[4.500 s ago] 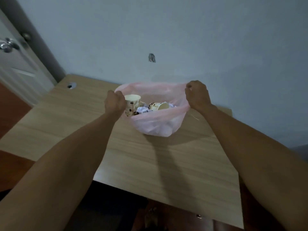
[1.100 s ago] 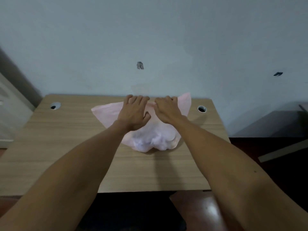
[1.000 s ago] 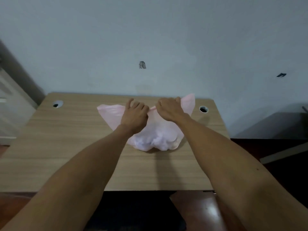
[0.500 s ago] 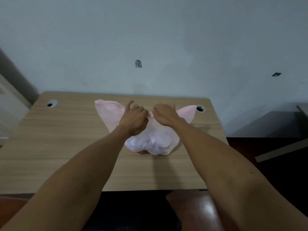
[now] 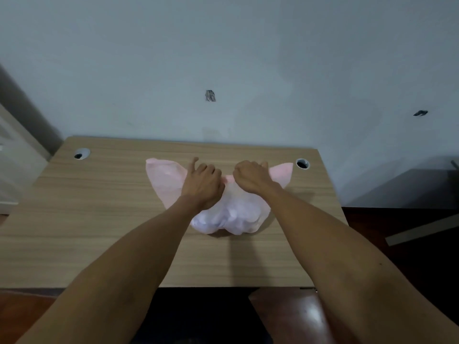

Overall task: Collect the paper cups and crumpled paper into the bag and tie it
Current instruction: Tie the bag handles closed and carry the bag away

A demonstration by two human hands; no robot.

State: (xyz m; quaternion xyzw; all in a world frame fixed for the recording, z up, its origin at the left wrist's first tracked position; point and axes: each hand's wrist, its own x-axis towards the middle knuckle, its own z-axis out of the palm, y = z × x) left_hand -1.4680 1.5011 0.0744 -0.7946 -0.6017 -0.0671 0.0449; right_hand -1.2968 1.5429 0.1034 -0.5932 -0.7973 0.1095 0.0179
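A thin pink plastic bag (image 5: 232,217) lies on the wooden desk (image 5: 99,219), its bulging bottom toward me with pale crumpled shapes showing through. Its two top corners flare out to the left (image 5: 162,177) and right (image 5: 282,173). My left hand (image 5: 202,183) grips the bag's gathered top on the left, index finger pointing up. My right hand (image 5: 250,178) is a fist around the gathered plastic on the right. A short twisted pink strip (image 5: 228,179) runs between the two hands. The cups and paper inside are hidden by the plastic.
The desk stands against a pale wall, with cable holes at the back left (image 5: 81,154) and back right (image 5: 302,164). A white door (image 5: 15,165) is at the left. Dark floor lies to the right and below the front edge.
The open bag held by its rim has been closed and gathered. Over the last second my hands have drawn slightly apart, tightening the strip, and the corners spread outward.
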